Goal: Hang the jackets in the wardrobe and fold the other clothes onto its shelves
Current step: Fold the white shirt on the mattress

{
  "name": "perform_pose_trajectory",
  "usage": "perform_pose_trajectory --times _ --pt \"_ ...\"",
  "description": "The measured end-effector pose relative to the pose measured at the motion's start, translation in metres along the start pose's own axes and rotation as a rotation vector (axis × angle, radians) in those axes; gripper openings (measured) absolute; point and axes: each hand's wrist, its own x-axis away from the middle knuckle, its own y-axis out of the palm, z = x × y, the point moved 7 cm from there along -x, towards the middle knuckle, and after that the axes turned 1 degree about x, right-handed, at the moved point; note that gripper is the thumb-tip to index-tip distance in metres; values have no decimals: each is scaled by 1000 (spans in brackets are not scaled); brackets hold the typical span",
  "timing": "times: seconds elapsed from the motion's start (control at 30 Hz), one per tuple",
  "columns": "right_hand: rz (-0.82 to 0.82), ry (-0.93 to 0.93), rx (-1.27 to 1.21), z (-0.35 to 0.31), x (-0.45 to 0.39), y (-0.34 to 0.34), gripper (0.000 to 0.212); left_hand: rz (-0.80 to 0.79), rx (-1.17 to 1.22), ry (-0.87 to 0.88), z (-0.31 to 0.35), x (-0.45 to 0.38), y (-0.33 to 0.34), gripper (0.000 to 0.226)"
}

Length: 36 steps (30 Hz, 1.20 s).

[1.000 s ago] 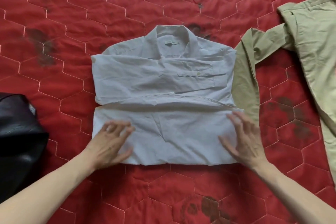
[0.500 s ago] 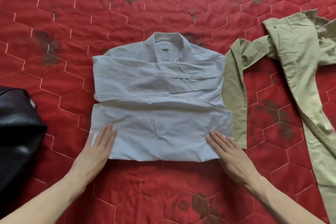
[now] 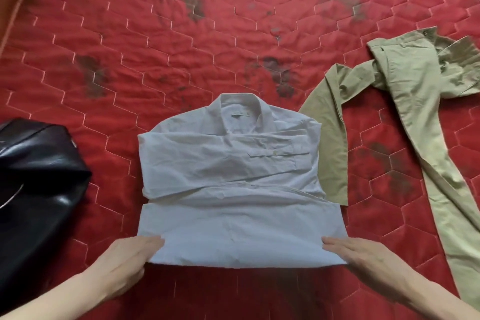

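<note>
At the left edge a black leather jacket (image 3: 33, 189) slumps on the red quilt (image 3: 181, 34), and just right of it our left hand (image 3: 124, 262) lies flat and open against the lower left corner of the white shirt (image 3: 228, 176), gripping nothing. That shirt sits half folded at centre frame, thin, light and floppy by our reckoning, so we take it at both bottom corners. Our right hand (image 3: 363, 254) lies open at the lower right corner, with khaki trousers (image 3: 405, 112) sprawled at the right of the frame.

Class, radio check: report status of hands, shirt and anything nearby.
Left hand and right hand flat at white shirt's near corners. Shirt partly folded, sleeves crossed. Black jacket left, khaki trousers right, one leg touching shirt.
</note>
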Motion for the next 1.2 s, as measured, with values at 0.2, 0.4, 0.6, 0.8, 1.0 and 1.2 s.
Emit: perform_pose_trajectory --times 0.2,0.4,0.6,0.8,1.0,1.2 --pt "260 138 -41 24 -10 -64 40 40 170 -58 -25 -16 -50 32" --pt "512 400 -324 65 -58 -100 16 293 514 -488 -73 -42 -70 47" --pt "742 658 -624 89 -126 -113 16 544 667 -700 -96 -68 -77 24" --pt "786 724 -443 106 -191 -125 24 698 762 -829 -127 -95 -84 29" --pt "766 824 -249 136 -236 -125 28 722 739 -849 -160 -133 -87 34" --pt "644 953 -189 150 -259 -113 27 678 672 -872 -187 -177 -88 37"
